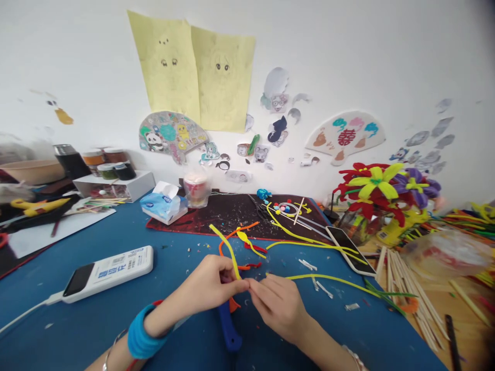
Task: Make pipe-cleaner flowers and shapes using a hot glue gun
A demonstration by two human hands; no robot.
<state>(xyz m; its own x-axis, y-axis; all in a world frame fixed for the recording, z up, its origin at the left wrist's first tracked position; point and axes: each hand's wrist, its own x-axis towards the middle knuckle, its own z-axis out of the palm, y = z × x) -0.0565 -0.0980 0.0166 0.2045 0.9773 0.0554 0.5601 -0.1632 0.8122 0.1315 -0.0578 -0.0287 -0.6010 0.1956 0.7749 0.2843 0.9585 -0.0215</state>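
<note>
In the head view my left hand (214, 283) pinches a yellow pipe cleaner (233, 256), whose free end sticks up and leans left. My right hand (280, 306) is closed too, its thumb and fingertips meeting my left fingertips on the pipe cleaner's lower end. The fingers hide the pinched part. Below my hands lies a blue handle (231, 327) of a tool whose far end is covered. Just beyond are an orange pipe cleaner (221, 246), a small yellow twisted piece (243, 236) and a red piece (256, 248).
Long yellow pipe cleaners (309, 244) reach right toward a phone (350, 250). A white power bank (110, 273) with a cable lies left. Behind stand a tissue pack (164, 203) and a lidded cup (196, 188). Pipe-cleaner flowers (377, 183) and wooden sticks (406, 293) are right.
</note>
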